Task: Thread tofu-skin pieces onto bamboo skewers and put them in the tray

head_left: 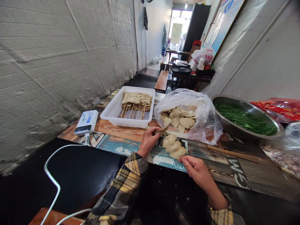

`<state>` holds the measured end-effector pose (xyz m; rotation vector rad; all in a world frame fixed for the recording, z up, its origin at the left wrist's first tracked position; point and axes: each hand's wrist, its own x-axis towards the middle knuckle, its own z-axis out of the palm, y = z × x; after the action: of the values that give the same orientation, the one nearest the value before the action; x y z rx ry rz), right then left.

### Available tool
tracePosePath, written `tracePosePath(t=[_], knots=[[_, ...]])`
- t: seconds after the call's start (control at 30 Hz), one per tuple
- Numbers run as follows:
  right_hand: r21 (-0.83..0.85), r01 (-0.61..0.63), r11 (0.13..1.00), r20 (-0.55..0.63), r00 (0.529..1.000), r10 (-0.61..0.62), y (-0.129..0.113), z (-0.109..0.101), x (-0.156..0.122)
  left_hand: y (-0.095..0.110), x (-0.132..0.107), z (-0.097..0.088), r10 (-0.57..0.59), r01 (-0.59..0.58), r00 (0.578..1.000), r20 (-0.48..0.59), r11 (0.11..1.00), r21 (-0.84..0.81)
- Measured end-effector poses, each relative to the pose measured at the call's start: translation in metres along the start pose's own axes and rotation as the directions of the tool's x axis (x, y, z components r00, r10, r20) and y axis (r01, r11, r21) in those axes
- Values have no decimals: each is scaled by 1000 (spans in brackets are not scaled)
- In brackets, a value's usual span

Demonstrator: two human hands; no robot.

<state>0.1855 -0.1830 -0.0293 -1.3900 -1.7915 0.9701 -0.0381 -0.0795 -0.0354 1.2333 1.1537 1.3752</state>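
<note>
My right hand is closed on the lower end of a wooden skewer. Several pale round slices are threaded along that skewer, overlapping each other. Between the thumb and fingers of my left hand is a single thin slice, held beside the skewer's upper end. Just beyond my hands, an open clear plastic bag contains a heap of loose slices. Finished-looking skewers of slices lie stacked in a white plastic tray, their sticks pointing toward me.
A white device with a cable sits at the table's left. Bare skewers lie right of my hands. Behind them stands a metal bowl of green stalks. Plastic bags crowd the right edge. A brick-patterned wall rises at left.
</note>
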Motion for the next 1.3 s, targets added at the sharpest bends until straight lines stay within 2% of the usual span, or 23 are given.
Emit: tracePosePath(t=[0.53,0.67,0.9,1.13,1.3], knots=[[-38,-9,999,-10,1000,8,-1,1,1,3,0,5,10,-10,1000,18,1000,-7],[-62,14,998,-17,1000,-15,-2,2,2,4,-2,5,-19,21,998,55,1000,-24],[-115,77,990,-28,996,-81,-1,4,2,11,-4,3,-121,132,989,81,978,-161],[-181,145,973,-66,985,-159,-2,7,1,9,-3,0,-104,132,982,159,975,-178],[-199,175,964,-81,978,-194,-3,8,1,2,-2,-1,-107,134,985,139,969,-209]])
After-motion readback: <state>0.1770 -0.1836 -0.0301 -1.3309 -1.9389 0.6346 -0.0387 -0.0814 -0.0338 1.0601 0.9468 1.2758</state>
